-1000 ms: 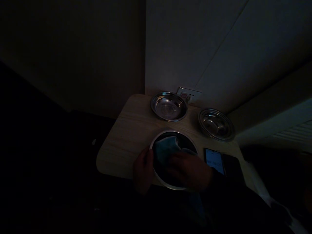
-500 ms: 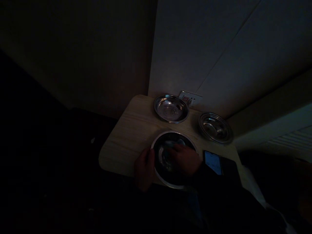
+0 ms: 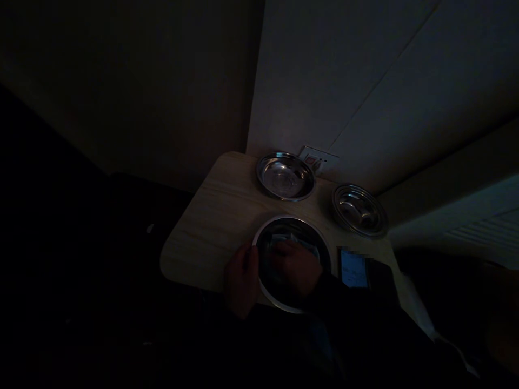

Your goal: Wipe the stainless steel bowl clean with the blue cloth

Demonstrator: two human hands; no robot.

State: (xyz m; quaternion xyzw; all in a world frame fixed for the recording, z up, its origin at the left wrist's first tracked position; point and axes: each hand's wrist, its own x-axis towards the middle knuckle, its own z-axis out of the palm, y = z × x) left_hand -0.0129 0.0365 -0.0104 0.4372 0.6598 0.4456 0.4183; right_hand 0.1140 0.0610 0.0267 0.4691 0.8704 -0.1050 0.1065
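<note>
The scene is very dark. A large steel bowl [image 3: 270, 289] sits at the near edge of a small wooden table [image 3: 211, 232]. My left hand [image 3: 242, 278] grips the bowl's left rim with curled fingers. My right hand [image 3: 298, 266] is inside the bowl, fingers closed down on a bluish cloth [image 3: 290, 240] pressed against the bowl's inner surface. Only a small strip of the cloth shows above my fingers.
Two smaller steel bowls stand farther back, one at the rear middle [image 3: 286, 176] and another at the rear right [image 3: 359, 210]. A lit phone [image 3: 353, 268] lies right of the large bowl. A wall socket [image 3: 318, 158] sits behind the table. Dark surroundings lie left and below.
My right hand has slid with the cloth from the bowl's near right side toward its middle and left. Less cloth shows now. My left hand stays on the rim.
</note>
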